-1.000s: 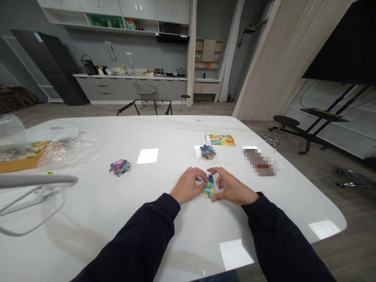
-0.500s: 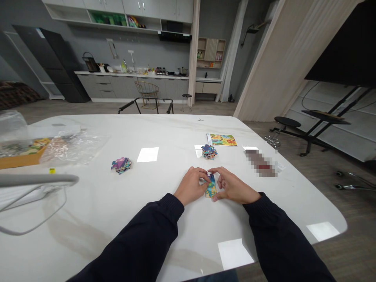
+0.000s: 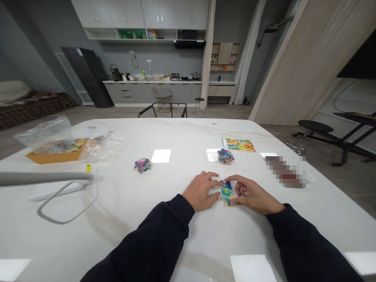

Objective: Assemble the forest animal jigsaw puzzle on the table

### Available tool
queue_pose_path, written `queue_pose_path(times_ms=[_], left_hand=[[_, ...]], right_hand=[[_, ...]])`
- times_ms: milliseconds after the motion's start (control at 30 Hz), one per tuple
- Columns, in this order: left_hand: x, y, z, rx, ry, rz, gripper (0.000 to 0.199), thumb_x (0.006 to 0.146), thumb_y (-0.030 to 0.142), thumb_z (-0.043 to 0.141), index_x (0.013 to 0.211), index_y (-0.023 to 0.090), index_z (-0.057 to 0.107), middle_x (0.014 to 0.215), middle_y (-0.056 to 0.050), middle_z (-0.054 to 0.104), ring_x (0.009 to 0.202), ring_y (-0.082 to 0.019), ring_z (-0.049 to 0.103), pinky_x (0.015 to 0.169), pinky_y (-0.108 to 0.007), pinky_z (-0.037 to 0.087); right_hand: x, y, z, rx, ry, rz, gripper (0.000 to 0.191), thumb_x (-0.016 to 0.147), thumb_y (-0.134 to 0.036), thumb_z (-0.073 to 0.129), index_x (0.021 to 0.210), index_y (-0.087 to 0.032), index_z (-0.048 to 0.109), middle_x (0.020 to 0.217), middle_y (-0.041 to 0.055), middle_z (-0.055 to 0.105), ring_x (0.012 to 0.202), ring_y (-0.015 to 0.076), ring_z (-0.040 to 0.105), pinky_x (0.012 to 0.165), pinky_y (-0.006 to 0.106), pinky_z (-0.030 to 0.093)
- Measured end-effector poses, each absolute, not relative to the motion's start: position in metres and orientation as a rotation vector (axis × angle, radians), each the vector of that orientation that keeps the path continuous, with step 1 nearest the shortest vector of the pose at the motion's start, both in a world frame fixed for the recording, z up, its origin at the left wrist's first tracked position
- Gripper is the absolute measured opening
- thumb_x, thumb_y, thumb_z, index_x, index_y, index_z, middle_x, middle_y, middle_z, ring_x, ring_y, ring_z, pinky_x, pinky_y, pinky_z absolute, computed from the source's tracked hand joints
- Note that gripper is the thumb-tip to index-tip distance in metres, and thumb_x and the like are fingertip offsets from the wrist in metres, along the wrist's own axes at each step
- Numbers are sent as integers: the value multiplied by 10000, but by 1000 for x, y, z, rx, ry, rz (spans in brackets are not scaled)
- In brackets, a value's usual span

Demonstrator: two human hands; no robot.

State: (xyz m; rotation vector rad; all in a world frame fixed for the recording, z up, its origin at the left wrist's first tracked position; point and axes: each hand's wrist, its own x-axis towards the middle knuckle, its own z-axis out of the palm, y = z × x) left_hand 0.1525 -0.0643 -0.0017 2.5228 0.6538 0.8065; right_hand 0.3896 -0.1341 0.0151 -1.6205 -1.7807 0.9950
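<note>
**Joined jigsaw pieces (image 3: pixel 227 193) between two hands on a marble desk (image 3: pixel 182 133)**

Near the desk's left edge, a cardboard tray (image 3: pixel 55 157) is set beside a clear plastic bag (image 3: pixel 102 147), with a white cable (image 3: pixel 85 214) looped nearer the front edge. Toward the right edge lies a pixelated object (image 3: pixel 284 171). A printed animal picture sheet (image 3: pixel 239 145) is placed toward the far edge. Loose jigsaw piles are placed mid-desk (image 3: pixel 142 165) and right of centre (image 3: pixel 226 156). The joined pieces lie upright in view near the front edge, right of centre. The left hand (image 3: pixel 201 192) is closed narrowly against their upper left side, and the right hand (image 3: pixel 252 194) is curved narrowly round their right side; whether they are gripped cannot be told.
</note>
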Motion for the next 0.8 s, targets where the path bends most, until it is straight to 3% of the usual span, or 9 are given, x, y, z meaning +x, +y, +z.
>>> queue_pose_path(times_ms=[200,367,600,800], left_hand=[[17,-3,5,2429,1283,1253,334,837,194,671,1161,245,610,1232,-76,657,1207,-290,559,1099,-484,423],[-75,17,0,2279,1654,1095,467,817,315,729,1255,275,574,1316,-59,624,1289,-304,498,1132,-497,382],[-92,25,-9,2248,1589,938,447,821,389,730,1239,295,599,1279,-45,654,1271,-280,547,1044,-443,465],[-89,25,-4,2242,1565,1096,383,783,360,800,1122,264,650,1171,-39,702,1157,-274,613,974,-426,504]], right_hand=[[392,-134,14,-1683,-1859,968,678,666,-394,847,1294,-252,637,746,-36,551,695,169,565,656,273,479],[397,-132,3,-1668,-1814,922,700,671,-391,843,1320,-230,635,732,-12,600,682,187,613,658,276,516],[404,-129,-6,-1677,-1822,934,698,728,-430,814,1359,-223,598,750,2,622,688,187,628,666,272,531],[399,-129,2,-1681,-1805,948,668,712,-425,817,1317,-230,613,740,-12,601,690,184,610,666,280,521]])
